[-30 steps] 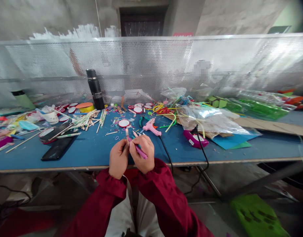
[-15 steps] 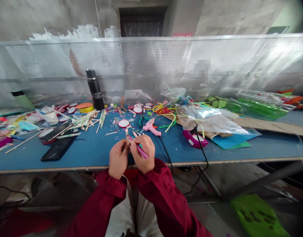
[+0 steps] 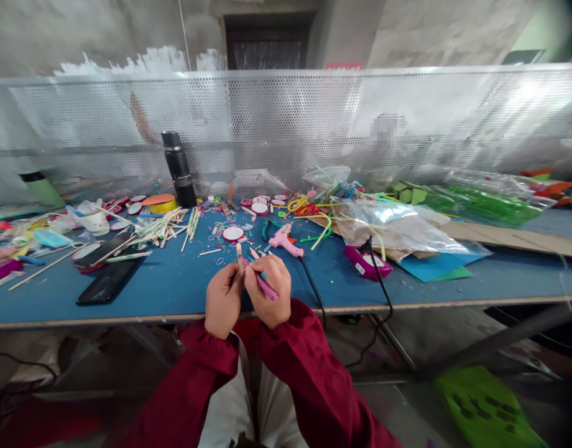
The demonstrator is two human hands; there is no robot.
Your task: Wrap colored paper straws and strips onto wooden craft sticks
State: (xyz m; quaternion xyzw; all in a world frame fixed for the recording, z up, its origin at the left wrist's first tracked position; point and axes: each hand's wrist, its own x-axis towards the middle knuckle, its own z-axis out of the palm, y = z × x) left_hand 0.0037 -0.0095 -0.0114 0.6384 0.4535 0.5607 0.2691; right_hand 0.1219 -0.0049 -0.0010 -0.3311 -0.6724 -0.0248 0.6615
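Both my hands meet just above the near edge of the blue table (image 3: 174, 283). My left hand (image 3: 223, 300) is closed around a flat wooden craft stick (image 3: 240, 251) that pokes up between thumb and fingers. My right hand (image 3: 268, 291) is closed on a pink marker pen (image 3: 266, 287), its tip pressed against the stick. A pink glue gun (image 3: 286, 239) lies on the table just beyond my hands, with its black cord running off the near edge.
A black flask (image 3: 178, 168) stands at the back by the perforated metal screen. Loose wooden sticks (image 3: 171, 225), round red-rimmed discs (image 3: 233, 233), a dark phone (image 3: 109, 281), plastic bags of craft stuff (image 3: 393, 227) and a magenta box (image 3: 367, 262) crowd the table. A green stool (image 3: 484, 407) sits low right.
My hands stay almost in place; the right hand with the pen shifts slightly against the stick. Nothing else has moved.
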